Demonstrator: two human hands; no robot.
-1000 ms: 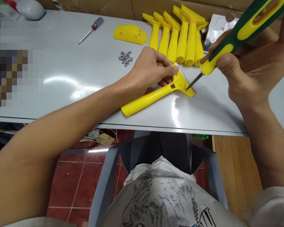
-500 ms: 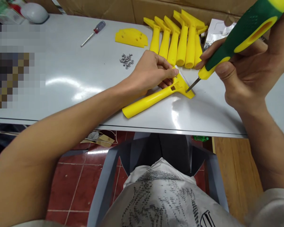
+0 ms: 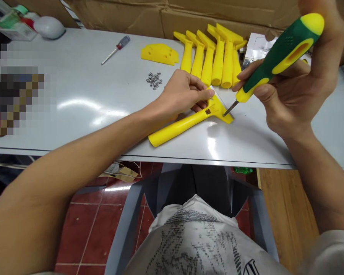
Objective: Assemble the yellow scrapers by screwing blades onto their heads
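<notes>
A yellow scraper (image 3: 179, 127) lies on the white tabletop, its handle pointing down and left. My left hand (image 3: 183, 91) pinches the upper corner of its wide head between thumb and fingers. In my right hand (image 3: 296, 91) is a green and yellow screwdriver (image 3: 278, 57), slanting down to the left. Its tip meets the head near the lower corner, where a screw or hole is too small to make out. A thin pale strip runs along the head's far edge. Close beyond stand several more yellow scrapers (image 3: 212, 57), leaning side by side.
Small silver screws (image 3: 154, 80) lie in a pile left of centre. Behind them sits a flat yellow plate (image 3: 159, 54) with holes. A second screwdriver (image 3: 116, 49) with a clear handle rests farther left. Cardboard (image 3: 189, 19) lines the back; the table's front edge (image 3: 172, 160) is near me.
The camera view has shifted slightly. My right hand and the screwdriver have come a little lower and left, with the tip still at the scraper head. My left hand keeps its hold.
</notes>
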